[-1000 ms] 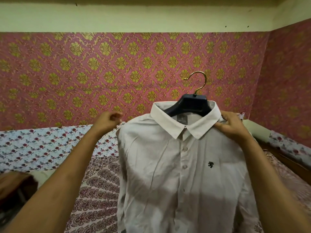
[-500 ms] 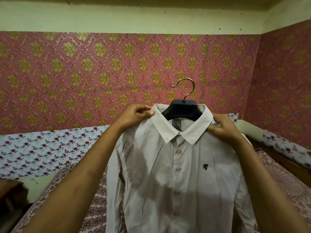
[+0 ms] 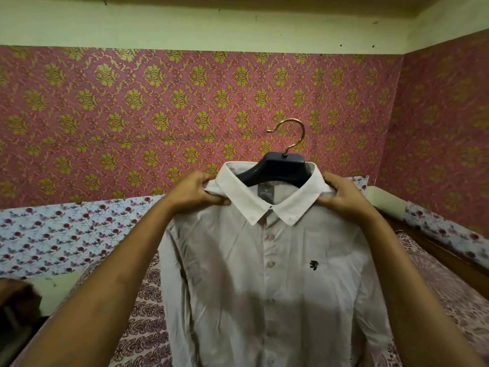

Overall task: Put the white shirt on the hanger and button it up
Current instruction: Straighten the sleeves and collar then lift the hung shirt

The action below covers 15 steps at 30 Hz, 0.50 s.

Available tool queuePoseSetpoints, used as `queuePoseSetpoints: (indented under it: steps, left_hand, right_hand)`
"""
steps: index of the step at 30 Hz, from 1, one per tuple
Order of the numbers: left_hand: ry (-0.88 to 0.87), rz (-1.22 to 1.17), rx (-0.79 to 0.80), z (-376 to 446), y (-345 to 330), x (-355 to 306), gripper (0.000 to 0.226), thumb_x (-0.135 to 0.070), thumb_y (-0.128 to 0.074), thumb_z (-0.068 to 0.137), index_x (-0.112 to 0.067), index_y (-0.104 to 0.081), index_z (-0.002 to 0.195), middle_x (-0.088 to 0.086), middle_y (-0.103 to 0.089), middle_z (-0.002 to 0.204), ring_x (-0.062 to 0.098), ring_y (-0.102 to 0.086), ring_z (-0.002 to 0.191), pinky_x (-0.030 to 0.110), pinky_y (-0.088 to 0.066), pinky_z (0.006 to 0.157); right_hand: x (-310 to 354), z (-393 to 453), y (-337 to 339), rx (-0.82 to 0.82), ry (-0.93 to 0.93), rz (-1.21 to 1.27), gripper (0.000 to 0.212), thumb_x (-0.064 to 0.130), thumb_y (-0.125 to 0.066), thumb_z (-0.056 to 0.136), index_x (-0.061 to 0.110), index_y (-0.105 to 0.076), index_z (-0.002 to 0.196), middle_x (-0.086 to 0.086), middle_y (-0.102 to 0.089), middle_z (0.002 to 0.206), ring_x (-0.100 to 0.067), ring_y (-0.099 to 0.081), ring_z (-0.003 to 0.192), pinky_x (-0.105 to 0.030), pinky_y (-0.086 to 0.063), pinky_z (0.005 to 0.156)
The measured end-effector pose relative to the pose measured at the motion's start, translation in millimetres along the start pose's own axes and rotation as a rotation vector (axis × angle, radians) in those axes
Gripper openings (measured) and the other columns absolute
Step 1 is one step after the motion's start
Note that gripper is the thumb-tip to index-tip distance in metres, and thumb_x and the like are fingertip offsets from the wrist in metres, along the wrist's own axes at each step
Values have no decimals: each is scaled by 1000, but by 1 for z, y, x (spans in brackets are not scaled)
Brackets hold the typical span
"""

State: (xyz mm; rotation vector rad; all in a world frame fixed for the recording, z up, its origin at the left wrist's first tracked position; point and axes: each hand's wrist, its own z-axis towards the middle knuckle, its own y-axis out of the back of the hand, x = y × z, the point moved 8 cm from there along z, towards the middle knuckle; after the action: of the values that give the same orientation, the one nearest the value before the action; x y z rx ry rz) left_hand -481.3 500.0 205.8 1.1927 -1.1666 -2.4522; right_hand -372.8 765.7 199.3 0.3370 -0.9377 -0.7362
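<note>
The white shirt (image 3: 267, 282) hangs in front of me on a dark hanger (image 3: 275, 169) whose gold hook (image 3: 293, 133) sticks up free above the collar. Its front placket lies closed, with a row of buttons running down the middle and a small black logo on the chest. My left hand (image 3: 195, 192) grips the shirt's left shoulder beside the collar. At the other shoulder, my right hand (image 3: 341, 197) grips the cloth the same way. Both arms hold the shirt up in the air.
A bed with a maroon patterned cover (image 3: 143, 329) lies below the shirt. A floral sheet (image 3: 60, 234) runs along the pink and gold wallpapered wall (image 3: 158, 115). A wooden bed edge (image 3: 447, 258) stands at the right, and a dark object (image 3: 13, 300) at the lower left.
My left hand came in from the left and took hold of the shirt's shoulder at the collar. The shirt now hangs squarer between both hands.
</note>
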Motion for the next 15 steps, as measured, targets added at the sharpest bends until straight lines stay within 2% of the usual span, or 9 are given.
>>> queuePoseSetpoints:
  steps: [3,5,6,8,10,12,15]
  left_hand:
    - [8,9,-72,-4,18,-1,31,-18,-84,64,-28,-66,88,-20,-68,79,-8,-64,66,17,-49,63]
    - [10,-5,-75,-6,26,-3,31,-14,-82,67,-33,-62,83,-30,-65,64,-15,-60,61,11,-44,59]
    - [14,-13,-77,-6,29,-2,32,-12,-81,68,-34,-61,81,-34,-63,60,-16,-60,60,10,-43,58]
    - [19,-29,-95,-7,34,-2,31,-10,-80,69,-31,-62,82,-35,-62,58,-15,-60,59,15,-45,61]
    - [8,-19,-113,-7,36,-5,30,-9,-80,68,-31,-63,79,-35,-62,57,-11,-61,59,18,-44,61]
    - [4,-13,-124,-9,36,-8,32,-10,-80,69,-35,-61,76,-36,-61,57,-7,-61,61,18,-43,59]
    - [-22,2,-163,-9,39,-12,31,-7,-78,71,-34,-62,70,-34,-61,55,-13,-57,55,16,-43,54]
  right_hand:
    - [-20,-11,8,64,-125,-34,43,41,-75,72,21,-61,107,6,-63,101,-9,-57,90,-26,-44,77]
    - [-32,-23,26,-59,-154,45,13,33,-63,85,25,-63,95,7,-63,95,-7,-57,87,-26,-43,78]
    - [-34,-28,34,-127,-149,89,8,30,-57,90,28,-62,84,9,-61,85,-2,-55,79,-24,-42,73]
    - [-44,-39,44,-209,-146,128,23,22,-51,94,28,-59,74,11,-55,73,5,-50,66,-23,-38,66]
    - [-51,-46,48,-258,-160,136,18,16,-52,94,20,-61,78,7,-56,73,8,-49,62,-22,-39,66]
    - [-47,-50,57,-348,-116,97,12,13,-56,92,14,-61,81,7,-57,74,9,-50,62,-15,-40,62]
    - [-28,-60,78,-553,15,98,9,16,-56,91,12,-59,84,16,-53,69,6,-45,58,-10,-34,54]
